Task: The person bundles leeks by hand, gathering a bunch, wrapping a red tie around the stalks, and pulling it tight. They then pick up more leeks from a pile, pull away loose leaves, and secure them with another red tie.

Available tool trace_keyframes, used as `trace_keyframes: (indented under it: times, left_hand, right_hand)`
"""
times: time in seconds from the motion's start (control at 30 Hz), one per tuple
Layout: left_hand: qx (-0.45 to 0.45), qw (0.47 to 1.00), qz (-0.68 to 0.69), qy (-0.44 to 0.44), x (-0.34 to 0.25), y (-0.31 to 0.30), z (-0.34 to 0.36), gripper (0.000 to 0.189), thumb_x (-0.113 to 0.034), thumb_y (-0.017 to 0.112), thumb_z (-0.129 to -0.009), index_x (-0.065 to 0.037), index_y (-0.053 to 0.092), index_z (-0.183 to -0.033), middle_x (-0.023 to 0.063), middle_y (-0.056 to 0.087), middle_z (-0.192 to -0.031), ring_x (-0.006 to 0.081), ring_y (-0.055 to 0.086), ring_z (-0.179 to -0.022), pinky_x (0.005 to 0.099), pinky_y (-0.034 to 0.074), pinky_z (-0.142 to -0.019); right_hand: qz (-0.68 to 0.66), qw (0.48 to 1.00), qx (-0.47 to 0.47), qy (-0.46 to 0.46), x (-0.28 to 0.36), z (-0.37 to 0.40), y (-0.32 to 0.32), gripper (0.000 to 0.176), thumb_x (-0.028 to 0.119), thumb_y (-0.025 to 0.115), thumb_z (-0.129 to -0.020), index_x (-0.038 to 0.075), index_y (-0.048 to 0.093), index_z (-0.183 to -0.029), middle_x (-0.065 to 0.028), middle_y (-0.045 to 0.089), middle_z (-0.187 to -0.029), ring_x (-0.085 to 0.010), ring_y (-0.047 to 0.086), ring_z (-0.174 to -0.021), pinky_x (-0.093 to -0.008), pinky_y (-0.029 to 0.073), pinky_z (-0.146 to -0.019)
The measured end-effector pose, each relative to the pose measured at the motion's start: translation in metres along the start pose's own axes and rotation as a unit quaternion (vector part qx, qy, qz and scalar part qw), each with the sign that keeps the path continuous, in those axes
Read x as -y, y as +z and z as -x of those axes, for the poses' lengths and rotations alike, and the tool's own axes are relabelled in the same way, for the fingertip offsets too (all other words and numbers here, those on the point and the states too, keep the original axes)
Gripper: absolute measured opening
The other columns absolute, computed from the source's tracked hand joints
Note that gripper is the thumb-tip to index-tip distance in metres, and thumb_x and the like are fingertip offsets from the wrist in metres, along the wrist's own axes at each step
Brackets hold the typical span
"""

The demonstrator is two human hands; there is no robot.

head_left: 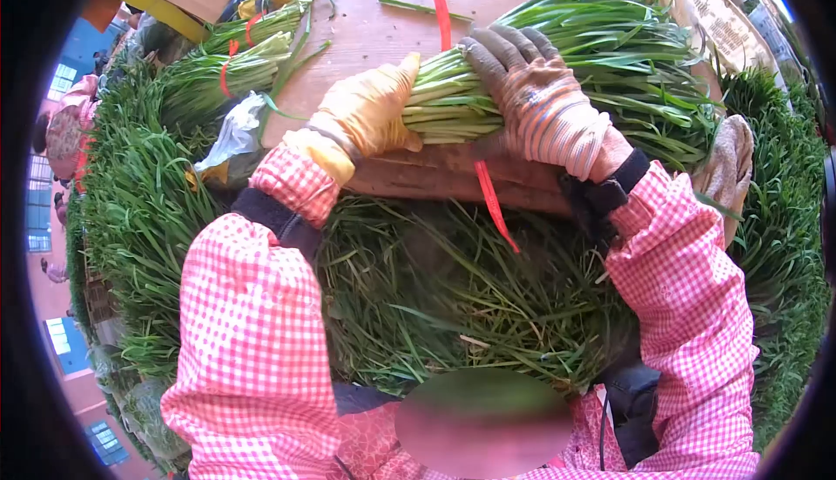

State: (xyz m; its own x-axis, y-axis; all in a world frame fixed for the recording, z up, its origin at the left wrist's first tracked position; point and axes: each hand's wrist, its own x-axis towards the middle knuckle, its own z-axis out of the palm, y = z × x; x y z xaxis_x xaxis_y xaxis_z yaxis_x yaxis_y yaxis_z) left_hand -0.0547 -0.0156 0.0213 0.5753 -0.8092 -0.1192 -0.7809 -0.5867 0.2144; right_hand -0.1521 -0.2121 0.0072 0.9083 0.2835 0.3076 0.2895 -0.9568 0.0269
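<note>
A thick bundle of long green leafy stalks [601,57] lies across a wooden board [383,27], pale stem ends to the left. My left hand [370,110], in a yellow glove, is cupped against the stem ends, its fingers bent around them. My right hand [527,79], in a striped glove with grey fingers, is wrapped over the stems. A red ribbon [495,206] hangs over the board's near edge below the bundle, and its other end [441,10] shows above. The part between is hidden under the stalks.
Smaller bundles tied with red bands [261,62] lie at the upper left. A white plastic bag [235,131] sits left of the board. Loose green leaves [453,288] cover the area before my body, with more leaves [139,210] along the left. A cloth [731,162] hangs at the right.
</note>
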Motion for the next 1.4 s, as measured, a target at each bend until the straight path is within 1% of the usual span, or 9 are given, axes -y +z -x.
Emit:
trace_keyframes:
  times: [0.17,0.33,0.6,0.8,0.93,1.0,1.13,1.27,1.4]
  left_hand:
    - [-0.016,0.999,0.043,0.02,0.013,0.01,-0.007,0.077,-0.026,0.085,-0.05,-0.005,0.044,-0.113,0.0161,0.059,-0.101,0.0356,0.056,-0.097,0.0405,0.046,-0.082]
    - [-0.069,0.994,-0.05,-0.069,-0.017,-0.016,0.029,0.112,-0.039,0.08,-0.057,-0.011,0.014,-0.144,0.016,0.041,-0.134,0.0296,0.039,-0.125,0.0476,0.027,-0.105]
    - [-0.153,0.97,0.083,-0.17,-0.055,-0.056,0.294,0.07,-0.024,0.074,-0.07,-0.004,0.045,-0.13,0.0171,0.046,-0.132,0.0305,0.045,-0.121,0.0359,0.036,-0.101]
    - [-0.241,0.785,0.336,-0.46,-0.104,0.011,0.491,0.062,-0.016,0.074,-0.073,-0.003,0.047,-0.128,0.0095,0.054,-0.124,0.0194,0.052,-0.112,0.0327,0.043,-0.094]
    - [-0.277,0.66,0.454,-0.53,-0.142,0.096,0.568,0.057,-0.005,0.071,-0.075,0.0,0.048,-0.127,0.0112,0.055,-0.121,0.0202,0.054,-0.107,0.032,0.044,-0.092]
    - [-0.281,0.604,0.502,-0.552,-0.16,0.113,0.573,0.057,-0.002,0.071,-0.073,0.001,0.048,-0.126,0.0117,0.057,-0.117,0.0186,0.056,-0.104,0.0307,0.045,-0.09]
    - [-0.269,0.617,0.497,-0.547,-0.168,0.124,0.567,0.045,-0.006,0.066,-0.079,0.003,0.053,-0.121,0.0088,0.062,-0.106,0.015,0.06,-0.09,0.0279,0.049,-0.081]
    - [-0.317,0.527,0.595,-0.517,-0.136,0.118,0.536,0.043,-0.003,0.065,-0.079,0.002,0.053,-0.121,0.0075,0.062,-0.105,0.0147,0.06,-0.09,0.0262,0.05,-0.079]
    - [-0.254,0.639,0.572,-0.446,-0.094,0.11,0.48,0.038,-0.002,0.06,-0.081,0.001,0.054,-0.119,0.0075,0.062,-0.104,0.0134,0.06,-0.088,0.0256,0.051,-0.073]
  right_hand:
    - [0.008,1.0,-0.01,0.005,0.002,0.001,0.007,0.094,0.047,0.073,-0.057,0.004,0.037,-0.132,-0.0176,0.04,-0.134,-0.0334,0.036,-0.126,-0.0455,0.024,-0.107]
    - [0.011,1.0,-0.016,0.014,0.003,0.002,0.005,0.077,0.032,0.066,-0.066,0.005,0.036,-0.132,-0.0167,0.038,-0.136,-0.033,0.035,-0.127,-0.0462,0.024,-0.107]
    - [0.076,0.987,0.127,0.059,0.02,-0.006,-0.036,0.107,0.063,0.068,-0.058,0.005,0.028,-0.139,-0.0148,0.026,-0.146,-0.0305,0.021,-0.136,-0.0456,0.013,-0.112]
    - [0.041,0.992,0.106,0.06,0.038,-0.006,-0.071,0.108,0.058,0.073,-0.055,0.005,0.03,-0.139,-0.0137,0.027,-0.145,-0.0302,0.022,-0.136,-0.0406,0.014,-0.112]
    - [-0.027,0.999,-0.007,-0.02,0.043,-0.002,-0.078,0.057,0.033,0.07,-0.071,0.009,0.054,-0.121,-0.014,0.048,-0.129,-0.0324,0.043,-0.121,-0.0408,0.033,-0.103]
    - [-0.028,0.999,0.026,-0.004,0.059,-0.007,-0.095,0.034,0.023,0.067,-0.075,0.011,0.063,-0.106,-0.0112,0.06,-0.104,-0.0315,0.057,-0.097,-0.0401,0.045,-0.085]
    - [-0.102,0.994,-0.033,0.029,0.067,-0.015,-0.07,0.03,0.019,0.064,-0.076,0.011,0.062,-0.105,-0.012,0.061,-0.103,-0.0305,0.058,-0.096,-0.0368,0.047,-0.083]
    - [-0.11,0.993,-0.042,0.001,0.07,-0.038,-0.044,0.029,0.015,0.062,-0.077,0.009,0.06,-0.105,-0.0136,0.061,-0.104,-0.0297,0.058,-0.097,-0.0368,0.047,-0.084]
    - [-0.027,0.999,-0.005,-0.025,0.071,-0.053,-0.024,0.022,0.012,0.058,-0.079,0.01,0.06,-0.101,-0.0116,0.062,-0.097,-0.029,0.061,-0.088,-0.0396,0.05,-0.076]
